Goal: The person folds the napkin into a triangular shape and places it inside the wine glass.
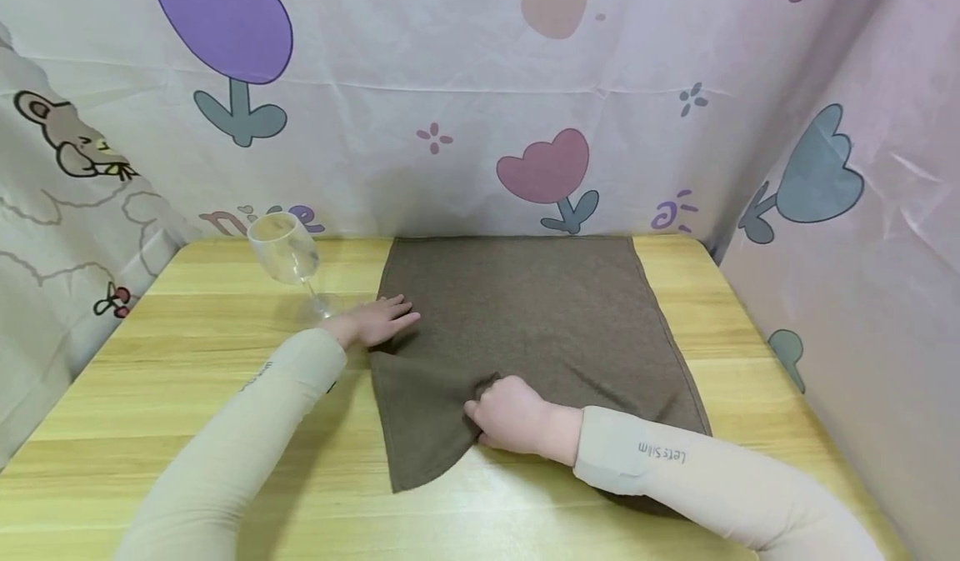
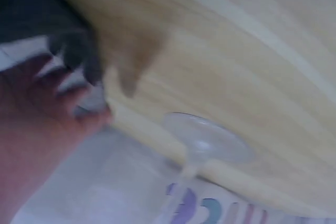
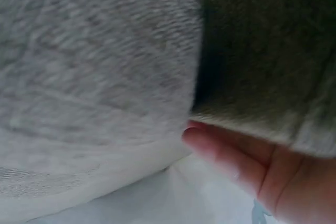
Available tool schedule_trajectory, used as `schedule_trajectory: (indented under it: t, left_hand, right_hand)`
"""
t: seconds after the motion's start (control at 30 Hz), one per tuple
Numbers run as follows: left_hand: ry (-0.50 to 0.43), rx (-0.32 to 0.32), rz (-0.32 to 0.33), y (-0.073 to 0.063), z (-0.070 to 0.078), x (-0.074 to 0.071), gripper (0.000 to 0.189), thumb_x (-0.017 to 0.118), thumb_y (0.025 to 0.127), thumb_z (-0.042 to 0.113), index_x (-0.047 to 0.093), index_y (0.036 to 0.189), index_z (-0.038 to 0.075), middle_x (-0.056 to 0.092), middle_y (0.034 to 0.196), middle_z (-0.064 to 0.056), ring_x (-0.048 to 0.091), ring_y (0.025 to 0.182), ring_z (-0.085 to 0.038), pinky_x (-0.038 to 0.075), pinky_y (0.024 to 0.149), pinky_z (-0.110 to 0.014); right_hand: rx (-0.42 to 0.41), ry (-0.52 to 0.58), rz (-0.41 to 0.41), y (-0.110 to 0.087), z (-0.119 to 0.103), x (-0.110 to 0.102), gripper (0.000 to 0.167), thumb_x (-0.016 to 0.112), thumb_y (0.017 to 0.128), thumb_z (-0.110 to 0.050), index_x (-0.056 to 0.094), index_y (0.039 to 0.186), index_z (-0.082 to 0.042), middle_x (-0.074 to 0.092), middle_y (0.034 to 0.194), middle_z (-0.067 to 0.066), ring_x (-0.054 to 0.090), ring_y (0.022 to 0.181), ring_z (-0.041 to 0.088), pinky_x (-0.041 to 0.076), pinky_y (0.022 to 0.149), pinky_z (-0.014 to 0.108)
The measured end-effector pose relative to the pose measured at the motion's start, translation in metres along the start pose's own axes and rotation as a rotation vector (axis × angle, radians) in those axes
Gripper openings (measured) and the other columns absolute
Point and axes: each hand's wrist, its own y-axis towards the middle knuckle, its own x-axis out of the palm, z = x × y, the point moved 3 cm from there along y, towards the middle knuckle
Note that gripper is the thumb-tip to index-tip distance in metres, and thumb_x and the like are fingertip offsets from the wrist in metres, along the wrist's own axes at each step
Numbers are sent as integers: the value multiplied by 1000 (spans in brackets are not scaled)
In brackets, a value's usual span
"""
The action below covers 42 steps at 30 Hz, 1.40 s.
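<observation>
A brown cloth (image 1: pixel 525 319) lies spread on the wooden table, its front edge bunched and lifted near the middle. That edge is gripped by my right hand (image 1: pixel 513 413), whose curled fingers gather the fabric. In the right wrist view, the thumb side of the right hand (image 3: pixel 236 169) shows under a raised fold of cloth (image 3: pixel 273 51). At the cloth's left edge is my left hand (image 1: pixel 378 321), fingers spread and fairly straight; whether it presses on the fabric I cannot tell. The left wrist view shows this left hand (image 2: pixel 42 98) blurred, fingers extended beside the dark cloth (image 2: pixel 37 9).
Just behind the left wrist stands a clear wine glass (image 1: pixel 285 248), upright on the table; its foot (image 2: pixel 210 137) appears close by in the left wrist view. The wooden table (image 1: pixel 322 478) meets a printed curtain (image 1: pixel 375 111) at the back and sides.
</observation>
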Motion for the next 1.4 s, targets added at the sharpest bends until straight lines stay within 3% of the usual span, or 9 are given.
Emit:
schedule_trajectory:
  t: [0.13,0.37,0.53,0.67,0.77,0.9,1.0,1.1,1.4]
  left_hand:
    - [-21,37,-26,-1,-4,-2,58,26,102,38,36,141,-4,25,149,-29,21,138,-45,18,113,-53]
    - [127,102,8,-2,6,-13,52,31,102,32,53,126,-8,51,130,-28,45,125,-43,33,106,-49]
    - [159,96,-20,1,7,-14,49,36,101,31,52,127,-7,54,130,-25,47,123,-40,35,105,-48]
    - [111,82,-83,2,6,-14,43,41,100,27,55,122,-8,69,96,-18,65,92,-28,43,98,-46]
    - [101,92,-70,4,5,-12,33,48,97,25,64,104,-3,66,74,-10,60,67,-18,48,83,-40]
    - [132,138,-4,5,4,-5,32,57,92,20,59,116,-1,57,118,-21,56,106,-34,44,92,-46]
    - [130,135,-41,4,2,1,55,56,91,16,37,142,3,26,149,-26,26,135,-46,28,108,-55]
    - [123,115,-87,4,0,2,59,52,91,14,30,146,5,18,152,-26,19,138,-46,23,110,-55]
    - [229,163,-57,1,2,-13,41,51,93,19,53,130,4,46,137,-25,41,127,-43,35,105,-50]
  right_hand:
    - [4,57,25,-3,8,0,14,69,75,-18,59,65,-19,58,56,-6,56,51,11,44,44,27]
    - [106,435,-147,-9,37,-2,12,64,72,-3,54,73,-11,59,65,2,59,60,20,48,54,33]
    - [139,523,-146,-15,50,-4,13,55,81,4,54,81,-9,62,69,5,62,64,21,48,55,31]
    - [168,552,-138,-18,57,-4,16,52,83,7,56,85,-9,64,76,5,62,68,19,48,57,30]
    - [187,565,-144,-20,60,-4,16,51,83,6,57,86,-8,64,77,5,61,68,19,48,57,30]
    - [182,562,-151,-22,60,-5,13,51,82,4,57,85,-8,64,74,5,60,65,19,48,56,32]
    - [162,563,-149,-23,60,-6,13,53,76,1,55,84,-9,60,70,1,56,61,16,45,54,31]
    - [148,577,-142,-24,63,-7,14,57,72,-2,54,83,-11,55,66,-3,47,57,11,40,52,27]
    - [180,483,16,-30,77,-9,29,78,70,-15,51,81,-12,57,67,-4,51,56,11,44,52,28]
